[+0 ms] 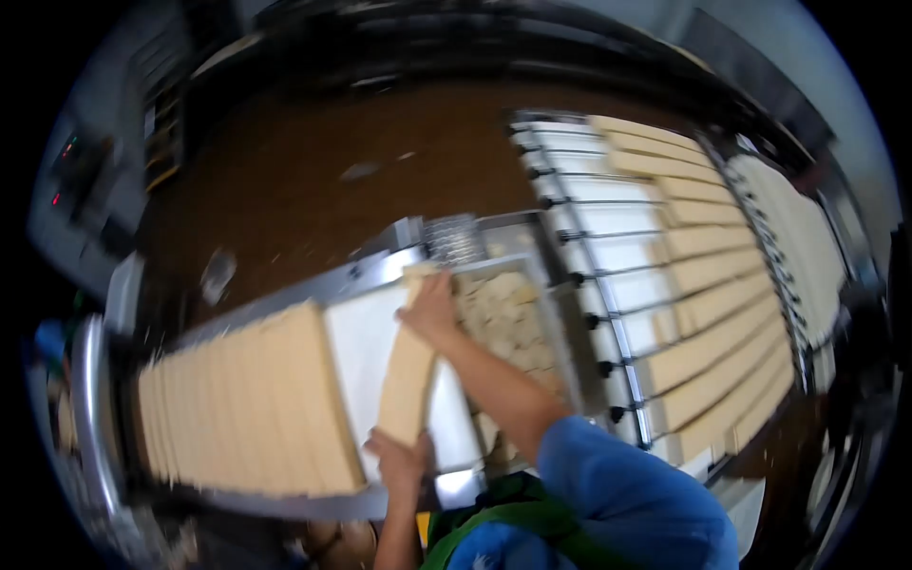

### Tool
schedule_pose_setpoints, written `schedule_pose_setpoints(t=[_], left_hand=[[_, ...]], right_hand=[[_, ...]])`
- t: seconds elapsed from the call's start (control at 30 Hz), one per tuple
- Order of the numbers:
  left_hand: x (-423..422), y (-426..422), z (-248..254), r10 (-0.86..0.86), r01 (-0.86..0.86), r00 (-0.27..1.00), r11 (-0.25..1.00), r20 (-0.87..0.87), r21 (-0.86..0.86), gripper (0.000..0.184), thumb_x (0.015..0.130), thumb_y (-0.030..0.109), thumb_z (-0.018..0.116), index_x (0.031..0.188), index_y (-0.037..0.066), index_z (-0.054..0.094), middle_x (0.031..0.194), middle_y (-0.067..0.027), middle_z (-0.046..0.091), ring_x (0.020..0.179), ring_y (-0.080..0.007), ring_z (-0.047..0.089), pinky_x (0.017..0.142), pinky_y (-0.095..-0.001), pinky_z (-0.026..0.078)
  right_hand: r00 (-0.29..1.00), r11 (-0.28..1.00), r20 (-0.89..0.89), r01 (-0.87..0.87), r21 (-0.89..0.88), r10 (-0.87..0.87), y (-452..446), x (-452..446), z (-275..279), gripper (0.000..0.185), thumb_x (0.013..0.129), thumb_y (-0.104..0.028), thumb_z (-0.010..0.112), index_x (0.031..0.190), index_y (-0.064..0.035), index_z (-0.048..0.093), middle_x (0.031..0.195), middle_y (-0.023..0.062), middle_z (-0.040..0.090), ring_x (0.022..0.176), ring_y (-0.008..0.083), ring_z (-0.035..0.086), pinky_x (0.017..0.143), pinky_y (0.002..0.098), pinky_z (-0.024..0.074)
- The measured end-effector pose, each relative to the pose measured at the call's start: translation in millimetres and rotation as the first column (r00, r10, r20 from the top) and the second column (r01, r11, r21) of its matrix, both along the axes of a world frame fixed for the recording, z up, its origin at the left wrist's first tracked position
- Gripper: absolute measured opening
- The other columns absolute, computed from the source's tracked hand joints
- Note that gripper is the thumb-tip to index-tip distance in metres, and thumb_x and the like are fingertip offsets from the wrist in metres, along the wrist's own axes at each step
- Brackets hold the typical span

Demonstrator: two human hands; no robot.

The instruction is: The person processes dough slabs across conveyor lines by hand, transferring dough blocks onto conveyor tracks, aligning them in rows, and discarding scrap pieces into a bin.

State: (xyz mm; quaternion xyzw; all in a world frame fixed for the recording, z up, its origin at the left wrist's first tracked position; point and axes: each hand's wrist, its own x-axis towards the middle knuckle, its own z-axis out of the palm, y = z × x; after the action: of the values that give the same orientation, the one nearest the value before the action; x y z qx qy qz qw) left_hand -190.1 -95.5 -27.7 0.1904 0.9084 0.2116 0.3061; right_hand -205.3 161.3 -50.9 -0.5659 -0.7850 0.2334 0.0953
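A long pale dough strip (407, 380) hangs slightly bent between my two hands, above a white surface (356, 342). At its far end, my right hand (432, 309) is wrapped round the dough. My left hand (397, 461) grips the near end, with the fingers against the strip's edge. To the left lies a row of similar strips packed side by side (242, 404). Just right of my hands, a metal tray (534, 285) holds many small dough pieces (503, 318).
On the right stands a conveyor (622, 237) with dark crosswise bars and spaced dough strips (712, 332). Beyond it lies a wide dough sheet (788, 237). A metal roller (92, 408) is at the left. The brown floor (332, 199) has scraps on it.
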Motion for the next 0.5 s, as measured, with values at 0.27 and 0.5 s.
schedule_pose_setpoints(t=[0.27,0.5], left_hand=[[36.3,133.5,31.2,0.015,0.232,0.912,0.804,-0.41,0.547,0.083,0.067,-0.005,0.068,0.139,0.005,0.028,0.137,-0.0331,0.016,0.12,-0.0486,0.038,0.102,-0.0445,0.035],[88.0,316.7,89.6,-0.146,0.629,0.74,0.494,-0.656,0.6,0.085,0.065,-0.002,0.072,0.14,0.01,0.035,0.143,-0.0264,0.023,0.126,-0.0444,0.034,0.105,-0.0448,0.03]], right_hand=[[0.712,0.91,-0.612,0.413,-0.034,-0.345,100.8,149.8,84.4,0.077,0.071,-0.033,0.067,0.126,-0.0028,0.023,0.123,0.0258,0.034,0.113,0.0443,0.043,0.094,0.048,0.0414],[0.479,0.779,-0.736,0.619,-0.102,-0.478,270.3,283.5,109.6,0.071,0.076,-0.035,0.064,0.127,0.0043,0.033,0.121,0.0304,0.04,0.113,0.0413,0.043,0.098,0.0448,0.0393]])
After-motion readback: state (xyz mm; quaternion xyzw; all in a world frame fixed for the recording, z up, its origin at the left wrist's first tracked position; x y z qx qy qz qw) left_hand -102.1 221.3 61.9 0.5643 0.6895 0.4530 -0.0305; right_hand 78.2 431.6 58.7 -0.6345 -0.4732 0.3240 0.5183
